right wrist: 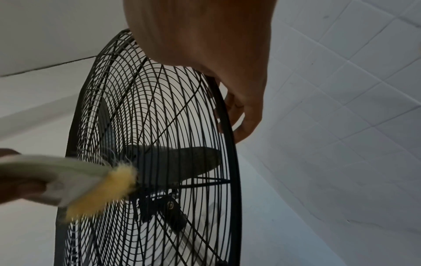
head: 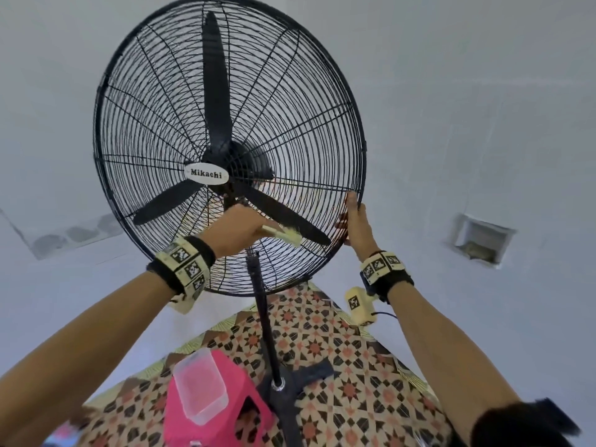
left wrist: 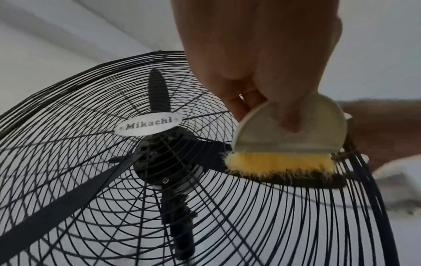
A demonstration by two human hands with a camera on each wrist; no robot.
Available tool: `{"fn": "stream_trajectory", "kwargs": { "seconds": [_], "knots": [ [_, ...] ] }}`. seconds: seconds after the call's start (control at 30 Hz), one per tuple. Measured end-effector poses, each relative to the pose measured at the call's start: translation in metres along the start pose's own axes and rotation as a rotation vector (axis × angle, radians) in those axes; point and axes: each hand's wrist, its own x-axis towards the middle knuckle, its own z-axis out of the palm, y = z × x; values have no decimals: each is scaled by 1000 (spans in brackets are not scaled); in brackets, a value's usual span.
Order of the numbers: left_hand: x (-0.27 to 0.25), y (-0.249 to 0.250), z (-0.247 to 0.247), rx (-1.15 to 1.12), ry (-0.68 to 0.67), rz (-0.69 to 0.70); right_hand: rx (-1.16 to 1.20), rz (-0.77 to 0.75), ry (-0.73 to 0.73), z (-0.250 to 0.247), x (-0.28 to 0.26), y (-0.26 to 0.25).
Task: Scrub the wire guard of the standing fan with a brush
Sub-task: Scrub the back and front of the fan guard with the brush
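The black wire guard (head: 300,130) of the standing fan fills the upper middle of the head view, with a "Mikachi" badge (head: 206,173) at its hub. My left hand (head: 258,227) grips a cream brush (head: 283,235) with yellow bristles (left wrist: 278,162). The bristles press on the guard's front wires (left wrist: 68,162) just right of and below the hub. My right hand (head: 348,211) holds the guard's right rim. Its fingers (right wrist: 239,122) curl behind the rim (right wrist: 230,136) and the thumb lies in front. In the right wrist view the brush (right wrist: 68,180) is blurred.
The fan's pole (head: 263,317) runs down to a cross base (head: 290,391) on patterned floor tiles (head: 354,366). A pink stool (head: 248,411) with a clear plastic container (head: 201,385) on it stands left of the base. White tiled walls surround the fan, with a small recess (head: 480,240) at right.
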Motion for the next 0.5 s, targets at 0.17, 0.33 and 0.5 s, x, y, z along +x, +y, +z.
{"fn": "stream_trajectory", "kwargs": {
  "seconds": [0.17,0.33,0.5],
  "knots": [
    [4,6,-17,-214,239,43,-47,-50,27,1,-18,-11],
    [30,31,-13,-174,355,86,-85,-75,-12,0,-36,-30],
    [-1,26,14,-45,-20,85,-123,-67,-34,-7,-44,-35]
  ]
}}
